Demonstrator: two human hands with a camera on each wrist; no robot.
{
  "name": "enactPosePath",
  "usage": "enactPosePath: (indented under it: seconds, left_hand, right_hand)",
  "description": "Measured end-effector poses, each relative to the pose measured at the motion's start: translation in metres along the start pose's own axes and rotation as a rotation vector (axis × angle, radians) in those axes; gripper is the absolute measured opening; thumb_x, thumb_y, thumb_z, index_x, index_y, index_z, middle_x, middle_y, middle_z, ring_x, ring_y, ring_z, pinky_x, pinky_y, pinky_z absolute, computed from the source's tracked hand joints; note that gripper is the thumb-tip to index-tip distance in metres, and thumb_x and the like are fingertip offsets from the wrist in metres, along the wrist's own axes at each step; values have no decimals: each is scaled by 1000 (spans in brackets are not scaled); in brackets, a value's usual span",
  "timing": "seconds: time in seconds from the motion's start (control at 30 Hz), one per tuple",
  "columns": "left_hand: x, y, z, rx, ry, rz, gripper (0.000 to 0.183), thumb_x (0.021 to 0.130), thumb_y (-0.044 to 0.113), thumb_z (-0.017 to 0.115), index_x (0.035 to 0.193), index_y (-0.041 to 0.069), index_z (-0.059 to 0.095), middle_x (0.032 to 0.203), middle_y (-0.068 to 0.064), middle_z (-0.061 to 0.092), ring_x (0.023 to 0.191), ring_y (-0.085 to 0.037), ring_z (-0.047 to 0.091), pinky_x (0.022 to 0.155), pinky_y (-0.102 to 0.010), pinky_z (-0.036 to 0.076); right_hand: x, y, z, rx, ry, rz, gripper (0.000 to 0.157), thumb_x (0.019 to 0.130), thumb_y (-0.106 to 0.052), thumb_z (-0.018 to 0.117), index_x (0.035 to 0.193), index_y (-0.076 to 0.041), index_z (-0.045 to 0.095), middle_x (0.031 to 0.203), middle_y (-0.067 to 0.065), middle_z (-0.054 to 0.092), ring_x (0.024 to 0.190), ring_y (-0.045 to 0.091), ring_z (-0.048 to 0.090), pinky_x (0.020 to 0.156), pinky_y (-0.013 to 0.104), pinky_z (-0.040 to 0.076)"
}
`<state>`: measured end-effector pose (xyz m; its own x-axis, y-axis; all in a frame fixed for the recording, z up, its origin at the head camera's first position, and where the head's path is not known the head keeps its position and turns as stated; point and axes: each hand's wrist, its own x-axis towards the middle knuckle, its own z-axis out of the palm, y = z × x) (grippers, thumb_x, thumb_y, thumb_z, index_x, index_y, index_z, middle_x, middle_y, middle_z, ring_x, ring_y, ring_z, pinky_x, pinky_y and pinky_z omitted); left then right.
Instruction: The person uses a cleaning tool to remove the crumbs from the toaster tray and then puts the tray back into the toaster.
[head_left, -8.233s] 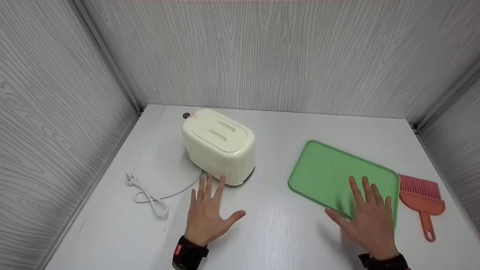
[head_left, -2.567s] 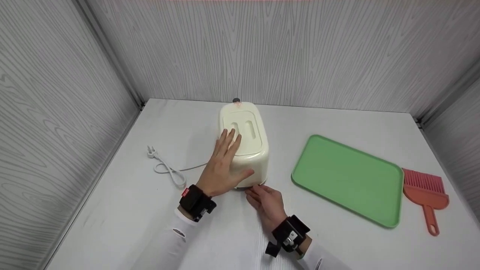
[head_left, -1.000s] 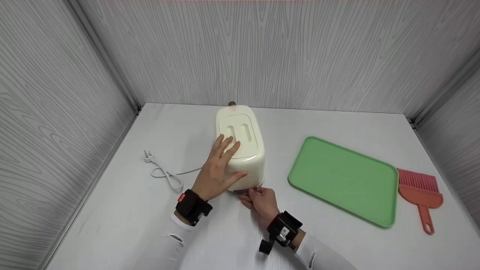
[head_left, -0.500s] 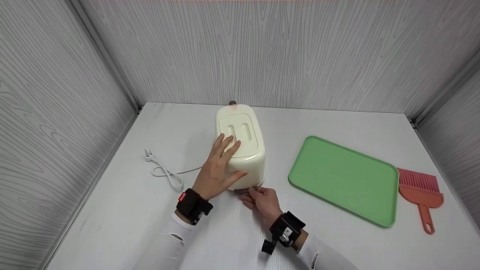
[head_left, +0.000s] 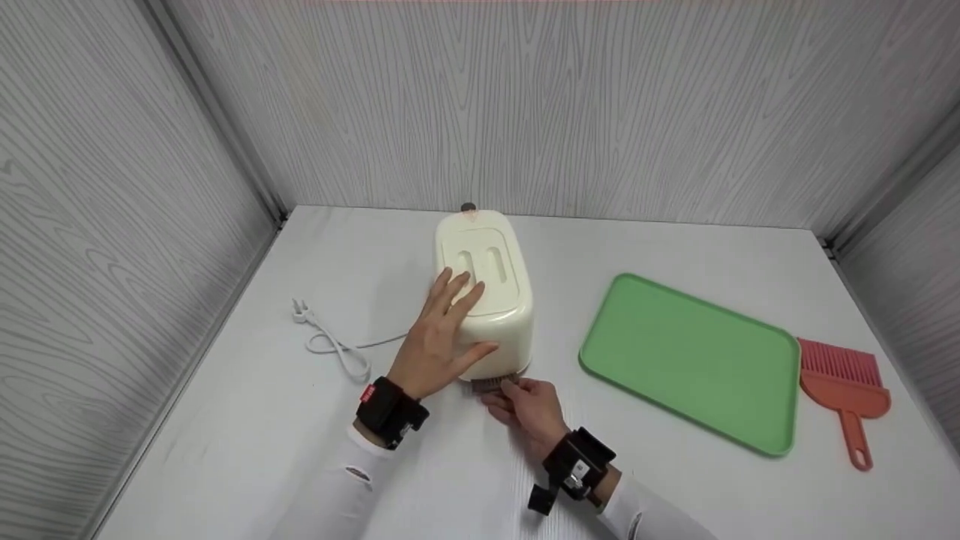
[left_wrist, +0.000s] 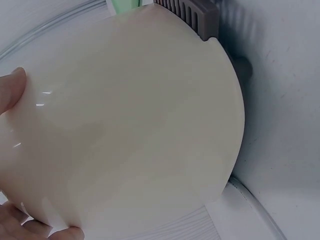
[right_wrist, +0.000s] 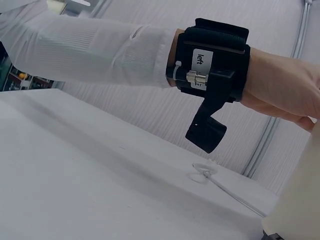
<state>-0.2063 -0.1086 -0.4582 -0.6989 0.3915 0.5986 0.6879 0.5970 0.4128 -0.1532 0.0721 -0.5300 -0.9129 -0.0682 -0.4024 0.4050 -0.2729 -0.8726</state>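
Observation:
A cream toaster (head_left: pixel 491 285) with a closed lid stands on the table, one end facing me. My left hand (head_left: pixel 431 352) rests on it, spread fingers on the lid's left side and thumb against the near end. In the left wrist view, that thumb (left_wrist: pixel 11 90) and the fingertips lie on the shell. At the foot of the near end, a dark grey slotted crumb tray (head_left: pixel 486 385) sticks out slightly; the left wrist view shows its slotted edge (left_wrist: pixel 192 15) too. My right hand (head_left: pixel 534 409) pinches the tray's right part. The right wrist view does not show the right fingers.
A white power cord (head_left: pixel 349 356) with its plug lies left of the toaster, running to its left side. To the right is a green tray (head_left: pixel 694 360), with a red brush (head_left: pixel 844 394) beside it. Wood-grain panels (head_left: pixel 525 105) enclose the table's back and sides.
Over the last second the right hand has drawn the crumb tray slightly out. Earlier, both hands hovered apart over the table; the toaster has since been turned end-on to me.

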Motion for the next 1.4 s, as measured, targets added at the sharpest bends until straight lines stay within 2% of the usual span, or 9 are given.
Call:
enactPosePath:
  seconds: [0.27,0.93,1.2,1.4]
  left_hand:
    - [-1,1,-1,11,-25,-29,80,89,41,82,153,6,48,160,-18,41,156,-37,21,124,-47,34]
    - [0,1,0,21,-5,-4,80,88,37,85,152,4,50,158,-20,43,155,-40,25,122,-50,37]
    - [1,2,0,30,-13,-11,81,88,40,83,153,5,48,159,-19,42,155,-38,24,122,-48,37]
    - [0,2,0,24,-23,-22,82,88,39,84,154,6,48,159,-19,41,156,-38,22,124,-49,35]
  right_hand:
    - [-7,3,-3,-32,-8,10,30,105,-1,49,125,21,55,95,23,76,84,18,77,76,27,65]
    - [-21,3,-14,-53,-30,44,34,105,-4,52,131,18,51,98,18,77,88,19,77,80,28,65]
    - [-22,2,-17,-32,-46,47,37,108,-13,54,129,17,54,96,17,77,85,19,78,81,29,65]
    - [-25,5,-21,-44,-62,53,34,108,-8,52,128,19,52,93,17,77,83,18,77,80,29,65]
